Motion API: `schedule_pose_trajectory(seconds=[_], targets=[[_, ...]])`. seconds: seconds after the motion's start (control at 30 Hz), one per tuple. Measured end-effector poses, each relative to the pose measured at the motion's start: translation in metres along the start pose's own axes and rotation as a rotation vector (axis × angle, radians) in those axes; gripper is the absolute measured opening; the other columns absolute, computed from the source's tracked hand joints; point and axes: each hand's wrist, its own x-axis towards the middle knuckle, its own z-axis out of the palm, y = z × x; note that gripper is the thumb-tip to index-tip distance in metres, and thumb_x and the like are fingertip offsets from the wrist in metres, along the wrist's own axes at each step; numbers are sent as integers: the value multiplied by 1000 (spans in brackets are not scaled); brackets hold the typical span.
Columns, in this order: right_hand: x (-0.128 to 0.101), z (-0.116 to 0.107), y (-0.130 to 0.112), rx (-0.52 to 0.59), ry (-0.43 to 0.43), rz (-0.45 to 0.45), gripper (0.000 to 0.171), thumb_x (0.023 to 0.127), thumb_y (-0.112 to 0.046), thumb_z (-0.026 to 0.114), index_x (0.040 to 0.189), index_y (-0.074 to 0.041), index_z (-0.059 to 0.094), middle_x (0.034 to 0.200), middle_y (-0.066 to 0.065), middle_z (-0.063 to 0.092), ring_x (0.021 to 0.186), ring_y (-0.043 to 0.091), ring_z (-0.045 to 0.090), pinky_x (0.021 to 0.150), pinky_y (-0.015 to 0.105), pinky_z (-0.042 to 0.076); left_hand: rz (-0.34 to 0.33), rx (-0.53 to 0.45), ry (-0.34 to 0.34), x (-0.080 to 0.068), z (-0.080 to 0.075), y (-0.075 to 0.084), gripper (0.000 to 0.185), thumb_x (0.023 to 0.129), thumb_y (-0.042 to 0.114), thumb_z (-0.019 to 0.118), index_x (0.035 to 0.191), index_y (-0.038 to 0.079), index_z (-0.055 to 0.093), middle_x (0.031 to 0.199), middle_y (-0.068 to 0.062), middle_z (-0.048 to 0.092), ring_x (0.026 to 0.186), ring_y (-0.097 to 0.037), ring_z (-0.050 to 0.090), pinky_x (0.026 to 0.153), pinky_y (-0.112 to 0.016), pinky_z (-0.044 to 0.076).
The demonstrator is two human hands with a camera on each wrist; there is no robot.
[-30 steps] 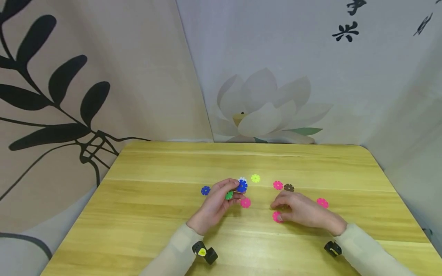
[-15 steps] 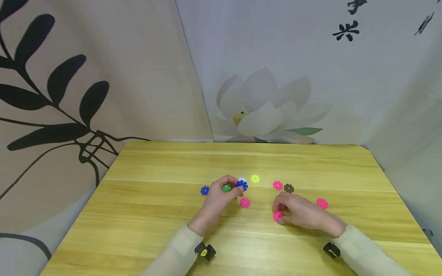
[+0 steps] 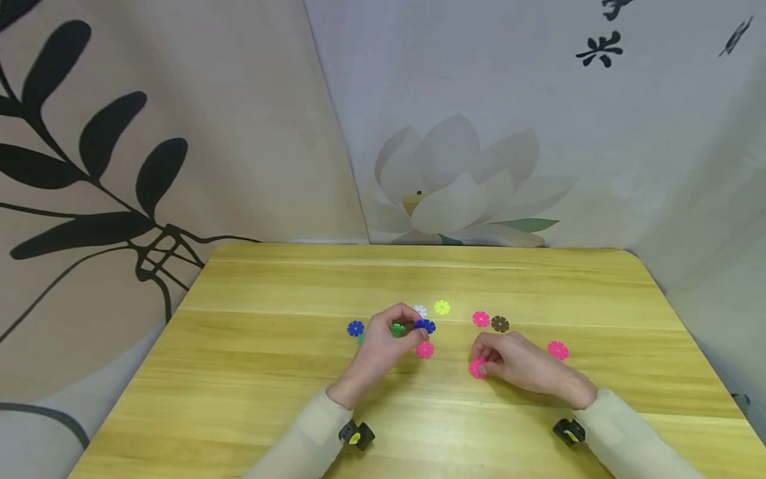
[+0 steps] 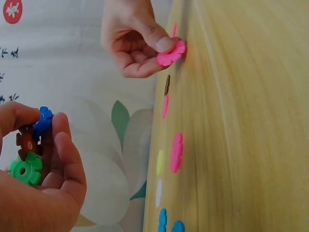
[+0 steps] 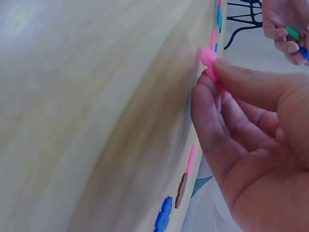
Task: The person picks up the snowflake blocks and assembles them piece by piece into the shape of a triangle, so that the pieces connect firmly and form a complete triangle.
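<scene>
My left hand (image 3: 380,342) grips a joined chain of notched plastic snowflake discs. The chain has a blue disc (image 4: 43,120) at the fingertips, a brown disc (image 4: 29,141) in the middle and a green disc (image 4: 26,169) near the palm. Between thumb and fingers of my right hand (image 3: 520,362) a pink disc (image 3: 477,368) is pinched, just above the table and apart from the chain. In the right wrist view the thumb covers part of this pink disc (image 5: 208,57).
Loose discs lie on the wooden table (image 3: 269,386): pink (image 3: 425,350), white (image 3: 421,311), yellow (image 3: 442,307), brown (image 3: 500,324), blue (image 3: 356,328) and more pink. The left hand partly hides a teal disc (image 3: 361,339). A printed curtain (image 3: 269,133) hangs behind.
My left fingers have shifted on the chain, and its blue disc has tipped from face-on to flatter. The right hand has lifted its pink disc slightly. The head view has tilted a little.
</scene>
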Motion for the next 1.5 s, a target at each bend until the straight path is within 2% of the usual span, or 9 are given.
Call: schedule_pose_trajectory(seconds=[0.2,0.33,0.57,0.73,1.0,1.23,1.33,1.5], targets=[[1,1,-3,16,47,6,15,93,-3,75,100,-15,68,88,-11,68,81,4,63,73,25,56,-17,-31,-24,-3,0,-2,12,88,10,76,97,7,69,96,-4,68,85,-19,63,71,-27,54],[2,2,-5,18,81,8,16,93,-2,74,100,-16,68,88,-11,68,81,5,63,72,25,56,-2,-30,-30,-4,1,-1,10,89,11,76,97,9,69,97,-3,69,86,-19,63,72,-28,54],[5,2,-11,20,121,37,21,95,-2,71,116,-4,70,94,-8,69,85,6,63,76,25,57,25,-33,-69,-6,1,-2,9,91,11,75,98,9,69,98,-2,71,87,-20,65,72,-28,56],[6,0,-21,37,182,62,12,96,-5,72,108,-7,72,92,-8,69,84,7,64,75,25,58,22,-43,-88,-6,0,-4,10,91,12,75,98,9,69,97,-3,71,87,-20,66,75,-33,56],[8,-2,-37,162,254,116,8,98,-9,71,105,-10,66,94,-3,70,88,15,67,80,26,59,47,-76,-96,-7,2,-4,9,90,8,73,98,7,68,97,-4,70,86,-20,66,73,-28,56],[9,-2,-49,248,298,159,12,97,-8,72,108,-6,66,96,2,72,88,20,72,75,27,60,58,-83,-89,-6,4,-7,10,90,6,72,98,6,67,95,-4,69,84,-20,65,71,-27,55],[11,-2,-52,279,311,165,13,96,-6,72,108,-4,67,95,4,70,87,23,72,76,33,62,72,-64,-84,-6,5,-8,10,89,6,71,98,5,67,94,-4,69,83,-19,64,72,-27,55],[12,0,-55,363,306,178,14,96,-6,71,108,-1,65,91,7,69,83,36,71,75,44,62,112,-16,-78,-7,7,-9,11,88,3,72,97,9,69,93,0,69,86,-17,64,76,-31,56]])
